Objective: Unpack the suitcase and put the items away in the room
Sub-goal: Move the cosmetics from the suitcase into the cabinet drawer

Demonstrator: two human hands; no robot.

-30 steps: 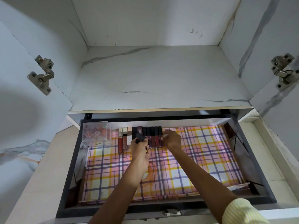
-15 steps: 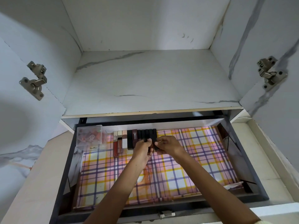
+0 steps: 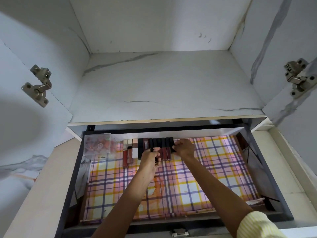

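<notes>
An open drawer (image 3: 267,170) lined with pink, yellow and purple plaid paper holds a row of several lip-gloss tubes (image 3: 147,148) along its back wall, some with gold caps, most with black caps. My left hand (image 3: 151,158) sits at the middle of the row, fingers curled around a black-capped tube. My right hand (image 3: 184,148) grips the rightmost black-capped tubes at the row's right end. Both forearms reach in from the drawer's front.
A clear plastic box (image 3: 98,146) of small reddish items stands in the drawer's back left corner. Above the drawer is a bare white marble-pattern shelf (image 3: 163,86). Metal hinges (image 3: 38,85) (image 3: 297,77) sit on the two open doors. A latch (image 3: 179,232) is at the drawer's front.
My left hand carried a black tube to the row and now grips it there. My right hand stays at the row's right end. The head camera shifted slightly.
</notes>
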